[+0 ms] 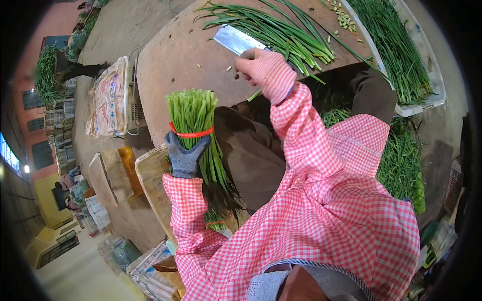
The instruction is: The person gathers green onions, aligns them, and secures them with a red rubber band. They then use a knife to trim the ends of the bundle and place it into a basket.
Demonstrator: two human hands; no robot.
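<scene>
My left hand [185,158], in a grey knit glove, grips a bundle of garlic chives [190,113] with the evenly cut pale ends up. A red band [192,133] circles the bundle just above my fingers. The green leaves trail down past my wrist toward my lap. Over the round wooden board [169,67], my right hand [265,69] is closed around the handle of a cleaver [235,39]; a pink striped cuff or glove covers part of this hand. The handle is mostly hidden. Beside the blade, loose garlic chives [271,35] lie spread on the board.
Cut stem pieces [344,19] are scattered at the board's far right. A white crate [433,79] of chives stands to the right, with leafy trimmings [399,165] below. At left are a stacked plastic crate [113,98] and a bin [150,169] by my left arm.
</scene>
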